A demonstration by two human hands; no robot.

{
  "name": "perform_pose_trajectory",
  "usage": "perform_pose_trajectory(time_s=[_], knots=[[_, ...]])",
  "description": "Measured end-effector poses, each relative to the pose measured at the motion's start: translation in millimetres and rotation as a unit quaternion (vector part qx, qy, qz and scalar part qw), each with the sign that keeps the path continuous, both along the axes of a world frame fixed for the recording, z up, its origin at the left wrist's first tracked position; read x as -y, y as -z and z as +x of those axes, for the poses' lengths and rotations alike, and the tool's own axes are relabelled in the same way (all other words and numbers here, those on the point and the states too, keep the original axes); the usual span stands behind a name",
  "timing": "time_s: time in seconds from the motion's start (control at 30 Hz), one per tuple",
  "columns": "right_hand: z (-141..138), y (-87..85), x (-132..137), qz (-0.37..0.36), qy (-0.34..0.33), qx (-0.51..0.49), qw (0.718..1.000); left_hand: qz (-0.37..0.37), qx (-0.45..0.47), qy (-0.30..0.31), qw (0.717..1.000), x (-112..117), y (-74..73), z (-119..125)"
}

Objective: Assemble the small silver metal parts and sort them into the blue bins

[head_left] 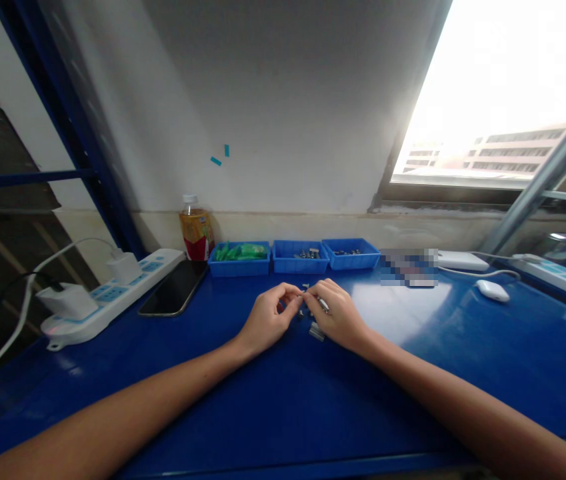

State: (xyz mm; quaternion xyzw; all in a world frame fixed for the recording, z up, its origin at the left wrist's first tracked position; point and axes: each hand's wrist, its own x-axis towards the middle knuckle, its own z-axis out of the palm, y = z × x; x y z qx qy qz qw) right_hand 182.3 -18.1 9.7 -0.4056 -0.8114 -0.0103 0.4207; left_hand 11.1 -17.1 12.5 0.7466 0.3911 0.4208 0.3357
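Observation:
My left hand and my right hand meet at the middle of the blue table, fingertips pinched together around small metal parts. The exact piece in each pinch is too small to name. Another small metal piece lies on the table just under my right hand. Behind the hands stand three blue bins: one with green pieces, one with metal parts, and a third with metal parts.
A white power strip with two chargers lies at the left, a black phone beside it. A drink bottle stands by the wall. A white mouse and a cable lie at the right, below the window.

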Motion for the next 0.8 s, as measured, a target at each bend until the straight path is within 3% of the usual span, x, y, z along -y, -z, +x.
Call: perform_pose_trajectory(time_s=[0.37,0.43,0.53,0.7,0.8], knots=[[5.0,-6.1,-2.6,0.036,-0.029,0.052,0.998,-0.02,0.008,0.002,1.0,-7.0,3.1,-1.0],[14.1,-9.4,-14.1,0.051,0.008,0.06,0.997,0.002,-0.026,-0.01,1.0,-5.6,3.0,-0.1],[38.9,-14.1,-42.7,0.067,0.123,0.051,0.989,0.066,-0.12,-0.008,0.991,-1.7,4.7,0.6],[83.9,-19.0,-91.3,0.006,0.295,0.038,0.955,0.131,-0.228,0.025,0.965,2.0,9.0,-0.1],[94.5,-19.9,-105.4,-0.022,0.34,0.053,0.939,0.136,-0.239,0.032,0.961,1.5,9.5,0.1]])
